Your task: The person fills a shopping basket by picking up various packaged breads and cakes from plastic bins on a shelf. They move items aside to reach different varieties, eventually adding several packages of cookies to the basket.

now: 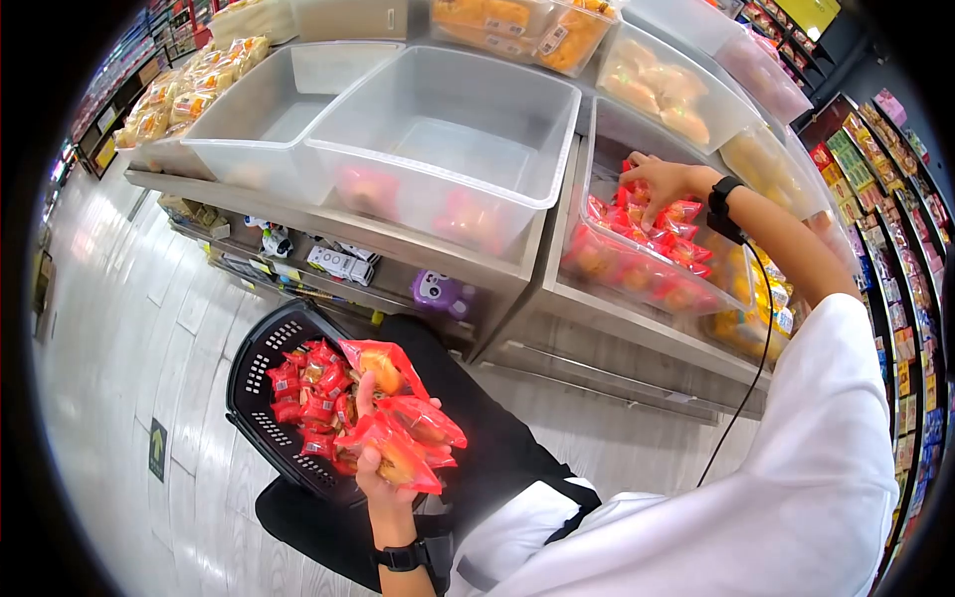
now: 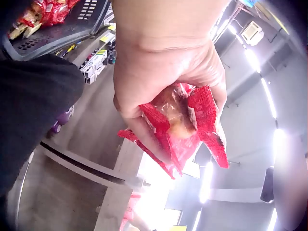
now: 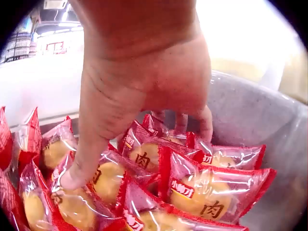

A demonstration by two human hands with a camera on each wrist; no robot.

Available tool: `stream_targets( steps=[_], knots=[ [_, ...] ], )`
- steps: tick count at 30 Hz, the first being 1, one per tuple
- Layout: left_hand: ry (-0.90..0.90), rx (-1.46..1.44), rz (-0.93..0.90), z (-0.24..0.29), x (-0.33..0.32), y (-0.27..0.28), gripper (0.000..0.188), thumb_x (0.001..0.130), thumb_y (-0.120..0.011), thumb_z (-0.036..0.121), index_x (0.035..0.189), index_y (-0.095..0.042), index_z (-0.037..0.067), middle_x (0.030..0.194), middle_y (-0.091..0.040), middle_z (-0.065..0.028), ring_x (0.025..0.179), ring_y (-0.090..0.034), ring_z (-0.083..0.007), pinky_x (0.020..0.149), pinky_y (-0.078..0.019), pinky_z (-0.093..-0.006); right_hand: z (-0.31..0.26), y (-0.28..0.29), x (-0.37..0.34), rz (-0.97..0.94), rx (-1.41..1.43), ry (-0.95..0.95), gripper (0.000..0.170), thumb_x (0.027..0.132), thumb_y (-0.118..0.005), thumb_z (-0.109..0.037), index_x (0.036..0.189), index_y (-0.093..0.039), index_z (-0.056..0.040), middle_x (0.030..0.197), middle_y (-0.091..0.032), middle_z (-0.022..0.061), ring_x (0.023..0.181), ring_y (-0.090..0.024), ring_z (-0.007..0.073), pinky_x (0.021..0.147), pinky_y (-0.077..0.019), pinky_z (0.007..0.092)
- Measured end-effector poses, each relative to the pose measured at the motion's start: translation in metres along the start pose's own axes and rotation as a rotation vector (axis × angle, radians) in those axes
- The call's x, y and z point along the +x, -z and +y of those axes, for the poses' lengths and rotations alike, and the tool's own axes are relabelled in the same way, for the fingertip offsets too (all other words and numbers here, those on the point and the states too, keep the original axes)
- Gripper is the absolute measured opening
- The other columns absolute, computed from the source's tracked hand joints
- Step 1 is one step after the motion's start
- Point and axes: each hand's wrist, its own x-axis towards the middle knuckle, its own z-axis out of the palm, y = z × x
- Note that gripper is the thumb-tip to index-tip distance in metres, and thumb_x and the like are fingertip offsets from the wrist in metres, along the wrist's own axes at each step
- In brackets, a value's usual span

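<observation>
My left hand [image 1: 381, 486] grips several red-edged clear packets of round pastries [image 1: 403, 428] above the black basket. In the left wrist view, fingers and thumb curl round a packet [image 2: 180, 134]. My right hand [image 1: 665, 182] reaches down into a clear plastic bin of the same packets [image 1: 652, 234]. Seen from the right wrist, its thumb [image 3: 74, 178] touches one packet, while the other fingers spread apart behind a pastry packet [image 3: 144, 154]. Those fingertips are partly hidden by packets. The black basket [image 1: 254, 363] holds a heap of smaller red packets [image 1: 316, 388].
Two large clear bins [image 1: 448, 129] stand left of the right hand's bin, on a wooden-edged display shelf [image 1: 328, 214]. Toys, including a purple one [image 1: 443, 292], sit below. Yellow packets [image 1: 761, 308] lie at the right. A black cable [image 1: 766, 348] hangs from the right wrist.
</observation>
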Motion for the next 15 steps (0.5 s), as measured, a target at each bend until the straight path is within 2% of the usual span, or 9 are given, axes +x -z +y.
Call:
stream_targets(
  steps=[5,8,12,14,15],
  knots=[
    [0.007,0.004,0.006,-0.001,0.000,0.002,0.095,0.076,-0.074,0.034,0.150,-0.017,0.019,0.133,-0.046,-0.0210,0.118,-0.053,-0.0421,0.091,-0.0525,-0.0535,-0.010,-0.014,-0.005,0.017,0.013,0.106,0.092,0.047,-0.090,-0.052,0.123,-0.055,-0.0156,0.139,-0.031,0.0248,0.121,-0.039,0.0440,0.102,-0.0349,0.0525],
    [0.011,0.011,-0.001,-0.002,0.003,0.000,0.095,0.076,-0.074,0.034,0.150,-0.018,0.019,0.133,-0.046,-0.0211,0.118,-0.053,-0.0421,0.091,-0.0525,-0.0536,-0.010,-0.012,-0.001,-0.032,0.005,0.081,0.085,0.048,-0.090,-0.051,0.119,-0.059,-0.0170,0.142,-0.028,0.0267,0.122,-0.038,0.0445,0.103,-0.0340,0.0518],
    [0.002,0.016,-0.004,-0.001,0.003,-0.001,0.094,0.076,-0.074,0.033,0.150,-0.019,0.019,0.133,-0.045,-0.0212,0.118,-0.053,-0.0421,0.091,-0.0525,-0.0538,-0.008,-0.007,0.000,-0.007,0.043,0.115,0.076,0.049,-0.090,-0.051,0.111,-0.064,-0.0170,0.139,-0.031,0.0245,0.122,-0.039,0.0434,0.103,-0.0340,0.0502],
    [0.014,0.020,-0.005,0.003,0.002,-0.003,0.094,0.076,-0.074,0.034,0.150,-0.019,0.019,0.133,-0.046,-0.0212,0.118,-0.053,-0.0425,0.091,-0.0524,-0.0539,-0.009,-0.006,0.000,-0.011,0.090,0.081,0.068,0.051,-0.090,-0.047,0.105,-0.066,-0.0155,0.137,-0.034,0.0227,0.121,-0.039,0.0422,0.103,-0.0339,0.0486],
    [0.035,0.023,-0.017,0.005,0.001,-0.003,0.093,0.075,-0.074,0.034,0.150,-0.020,0.018,0.133,-0.046,-0.0212,0.118,-0.053,-0.0429,0.091,-0.0523,-0.0541,-0.009,-0.004,-0.001,0.002,0.111,0.100,0.060,0.053,-0.088,-0.043,0.104,-0.067,-0.0185,0.135,-0.036,0.0234,0.118,-0.041,0.0416,0.099,-0.0367,0.0467]
  ],
)
